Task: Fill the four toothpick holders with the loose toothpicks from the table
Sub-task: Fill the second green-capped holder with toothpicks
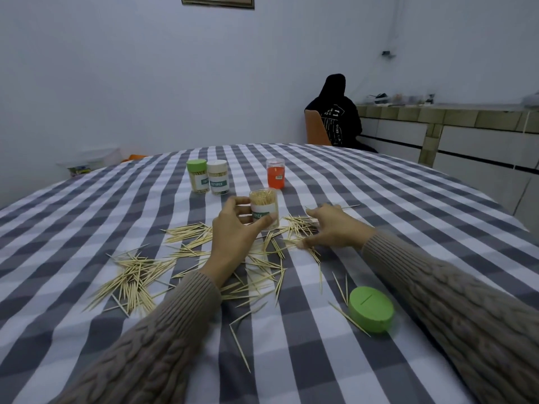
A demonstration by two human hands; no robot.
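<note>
My left hand point(233, 228) grips an open clear toothpick holder point(264, 204) packed with toothpicks, standing upright on the checked tablecloth point(87, 217). My right hand point(332, 225) rests palm down on loose toothpicks point(294, 225) just right of that holder, fingers curled over them. More loose toothpicks point(137, 275) lie scattered to the left and in front of my arms. A green lid point(371, 309) lies near my right forearm. Farther back stand a green-lidded holder point(198, 176), a cream-lidded holder point(218, 177) and an orange holder point(275, 173).
A person in black point(338, 112) sits on an orange chair point(316, 128) beyond the table's far edge. A tiled counter point(452, 118) runs along the right wall. A clear plastic box point(87, 164) sits past the table's left edge.
</note>
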